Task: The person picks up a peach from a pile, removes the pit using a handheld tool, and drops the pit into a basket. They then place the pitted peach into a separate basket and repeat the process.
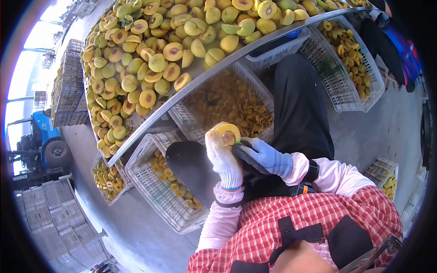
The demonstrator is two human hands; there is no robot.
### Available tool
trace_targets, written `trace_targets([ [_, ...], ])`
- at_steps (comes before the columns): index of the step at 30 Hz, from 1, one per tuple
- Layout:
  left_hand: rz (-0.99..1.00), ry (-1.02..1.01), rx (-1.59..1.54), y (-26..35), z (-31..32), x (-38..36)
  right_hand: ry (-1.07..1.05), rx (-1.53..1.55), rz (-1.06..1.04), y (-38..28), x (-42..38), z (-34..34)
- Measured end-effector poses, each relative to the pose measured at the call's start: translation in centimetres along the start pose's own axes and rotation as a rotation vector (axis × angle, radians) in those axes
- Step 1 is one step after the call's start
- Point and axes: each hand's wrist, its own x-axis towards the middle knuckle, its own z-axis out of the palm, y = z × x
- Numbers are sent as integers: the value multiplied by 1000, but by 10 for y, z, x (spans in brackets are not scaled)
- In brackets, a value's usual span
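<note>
My left hand [223, 157], in a white knitted glove, holds up a halved yellow fruit [229, 132] with its cut face showing. My right hand [266, 157], in a blue and dark glove, is closed round a small tool, of which only a green bit [239, 143] shows at the fruit's lower edge. The rest of the tool is hidden by the fingers. Both hands are close together above my lap, in front of a metal-edged table [191, 84] heaped with halved fruit [157, 63]. Below the hands' far side, a crate [185, 119] holds small brownish-yellow pieces.
Crates of fruit stand at the left [150, 193] and right [359, 102] of my knees. An empty-looking white basket [277, 57] sits under the table edge. A blue forklift [43, 136] and stacked crates [54, 218] are at far left. Part of another person [396, 50] shows at upper right.
</note>
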Motion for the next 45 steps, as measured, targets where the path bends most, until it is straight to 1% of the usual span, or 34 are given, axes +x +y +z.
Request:
trace_targets([
  [1, 21, -12, 7, -2, -1, 0, -11, -40, -86, 4, -1, -1],
  [4, 63, -34, 44, -5, 0, -2, 7, -59, -218, 5, -1, 0],
  [6, 74, -33, 92, 6, 6, -4, -91, 216, 75, -4, 1, -5],
  [8, 134, -173, 208, 19, 5, -1, -317, 736, 713, -15, 5, -17],
  [10, 191, -318, 311, 27, 2, 5, -459, 1174, 840, -9, 2, -17],
  [11, 76, -368, 266, 30, 0, 6, -528, 1396, 897, -3, 1, -16],
  [12, -41, -417, 220, 33, -2, 7, -646, 1654, 919, 9, 0, -14],
  [13, -157, -463, 172, 34, -3, 7, -691, 1779, 882, 10, 0, -11],
  [14, -215, -461, 2, 28, 0, 5, -738, 1902, 842, 11, -1, -6],
  [15, -280, -370, -73, 21, 0, 2, -784, 2027, 800, 13, -3, -1],
  [16, -345, -280, -147, 16, 0, 1, -817, 2034, 727, 21, -1, -1],
  [17, -406, -189, -221, 12, 1, 0, -802, 2033, 702, 26, 2, -3],
  [18, -377, -19, -205, 9, 2, -1, -791, 2030, 677, 31, 6, -6],
  [19, -524, 0, -274, 11, -20, 4, -774, 2035, 650, 33, 9, -8],
  [20, -452, 65, -253, 19, -30, 4, -673, 1993, 750, 33, 9, -13],
  [22, -59, 248, -152, 46, -65, 5, -605, 1927, 789, 42, 8, -15],
  [23, 108, 348, -85, 58, -90, 11, -574, 1890, 810, 45, 7, -15],
  [24, 239, 437, 60, 70, -121, 21, -554, 1864, 836, 45, 7, -16],
  [25, 259, 553, 701, 80, -161, 35, -549, 1838, 859, 45, 10, -17],
  [27, 291, 603, 1416, 75, -198, 53, -536, 1802, 907, 45, 14, -14],
  [28, 415, 584, 1365, 79, -181, 61, -553, 1709, 887, 46, 17, -12],
  [30, 635, 540, 1258, 90, -112, 79, -504, 1611, 934, 44, 19, -8],
  [31, 610, 463, 1141, 96, -89, 94, -483, 1552, 956, 44, 22, -9],
  [32, 612, 429, 1129, 105, -66, 113, -454, 1508, 968, 44, 25, -11],
  [33, 655, 412, 1296, 106, -68, 146, -423, 1469, 979, 44, 26, -13],
  [34, 651, 337, 1347, 107, -64, 173, -389, 1432, 989, 44, 26, -14],
  [35, 455, 293, 1512, 112, -50, 191, -349, 1395, 1000, 45, 27, -16],
  [37, 527, 149, 1567, 108, -53, 223, -268, 1324, 1013, 45, 32, -20],
  [39, 501, 72, 1509, 110, -55, 227, -180, 1199, 984, 38, 37, -24],
  [40, 643, 42, 1519, 106, -61, 226, -136, 1138, 974, 33, 39, -24],
  [41, 578, 113, 1545, 110, -49, 212, -116, 1064, 968, 26, 43, -26],
  [43, 556, 153, 1515, 106, -47, 197, -79, 905, 959, 15, 50, -31],
  [45, 539, 166, 1396, 105, -62, 203, -53, 920, 995, 14, 51, -32],
])
